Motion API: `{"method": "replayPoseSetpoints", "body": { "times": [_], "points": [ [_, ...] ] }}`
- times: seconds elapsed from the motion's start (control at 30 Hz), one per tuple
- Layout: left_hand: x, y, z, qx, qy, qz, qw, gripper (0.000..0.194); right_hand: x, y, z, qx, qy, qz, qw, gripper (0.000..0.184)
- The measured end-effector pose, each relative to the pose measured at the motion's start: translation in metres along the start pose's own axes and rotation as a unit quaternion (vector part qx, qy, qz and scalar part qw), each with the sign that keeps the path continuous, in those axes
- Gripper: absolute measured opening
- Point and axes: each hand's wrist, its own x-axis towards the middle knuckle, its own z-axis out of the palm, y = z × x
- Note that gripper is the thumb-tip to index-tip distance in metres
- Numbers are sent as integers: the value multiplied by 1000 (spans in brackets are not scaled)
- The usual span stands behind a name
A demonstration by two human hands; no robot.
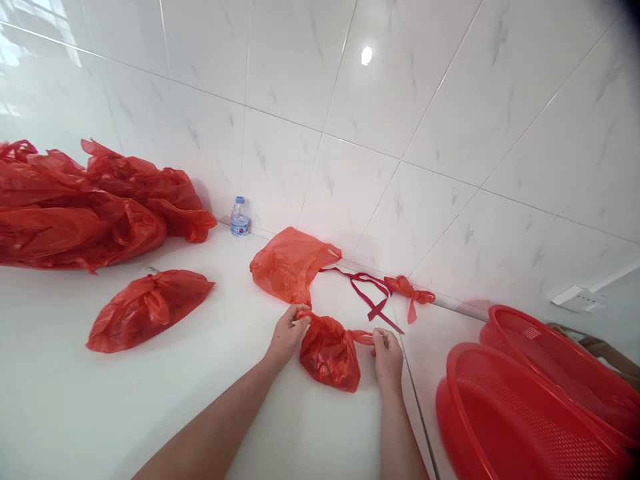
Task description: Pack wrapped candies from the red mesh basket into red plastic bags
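Observation:
A small red plastic bag (330, 353) lies on the white counter (210, 400) between my hands. My left hand (287, 333) pinches the bag's left handle, fingers closed on it. My right hand (387, 353) pinches the right handle, pulled out to the side. Just behind lies a larger red bag (287, 267) with a dark red ribbon (373, 297) trailing from it to a knotted red scrap (410, 291).
A tied red bag (147, 307) lies to the left, and a heap of red bags (85, 207) fills the far left. A small water bottle (240, 217) stands by the tiled wall. Two red mesh baskets (525, 407) sit at the right. A wall socket (575, 298) is at right.

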Motion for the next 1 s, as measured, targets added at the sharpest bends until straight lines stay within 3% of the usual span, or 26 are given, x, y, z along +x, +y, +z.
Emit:
{"method": "replayPoseSetpoints", "body": {
  "times": [0.13,0.23,0.3,0.37,0.5,0.6,0.77,0.87,1.0],
  "points": [
    [-12,3,8,52,-103,34,993,61,-11,-12,7,14,-40,-21,999,36],
    [-19,1,13,108,-167,90,976,81,-26,-22,20,41,-141,-43,988,36],
    [-21,-1,14,134,-184,121,966,85,-36,-27,28,48,-210,-55,975,35],
    [-21,-4,15,141,-182,136,964,77,-42,-28,34,38,-255,-62,964,35],
    [-18,-9,16,73,-161,80,981,21,-40,-24,38,36,-276,-60,958,38],
    [-16,-11,18,32,-122,54,990,10,-32,-18,36,56,-230,-50,970,45],
    [-13,-4,6,-2,3,75,997,8,-23,-8,35,57,-175,-43,982,53],
    [-12,6,-22,-15,79,101,992,11,-21,-3,37,54,-180,-26,982,55],
    [-15,26,-85,20,190,142,971,18,-20,-2,38,63,-183,-23,981,54]
  ]
}}
